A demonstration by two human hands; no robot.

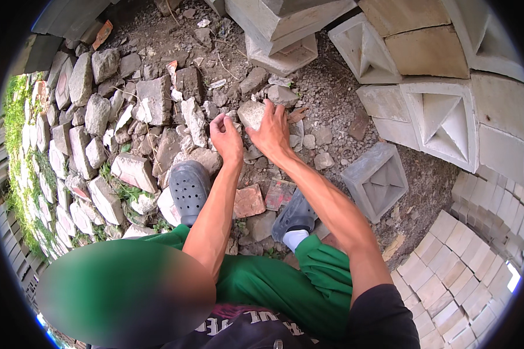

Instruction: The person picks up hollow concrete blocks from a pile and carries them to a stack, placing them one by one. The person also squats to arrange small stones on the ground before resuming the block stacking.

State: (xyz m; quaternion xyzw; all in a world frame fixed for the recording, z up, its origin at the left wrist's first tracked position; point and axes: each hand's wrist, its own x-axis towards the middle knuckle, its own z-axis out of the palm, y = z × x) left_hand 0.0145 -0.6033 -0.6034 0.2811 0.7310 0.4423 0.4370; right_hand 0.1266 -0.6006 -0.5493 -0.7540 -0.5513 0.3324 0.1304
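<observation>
My right hand (272,134) rests on a pale, rough stone (250,114), its fingers along the right side and the thumb at the near edge. The stone lies low among the rubble. Just left of it, my left hand (226,139) is held with loosely curled fingers and a gap at the thumb; nothing shows between them. Beside that hand is a long, jagged chunk of whitish concrete (194,122). A smaller grey stone (282,95) lies beyond my right fingers.
Broken stones and blocks (97,116) are packed along the left. Hollow concrete blocks (439,122) are stacked at right, with one grey block (376,180) on the ground. Pale bricks (448,262) are piled lower right. A reddish brick piece (250,200) lies between my grey clogs (190,192).
</observation>
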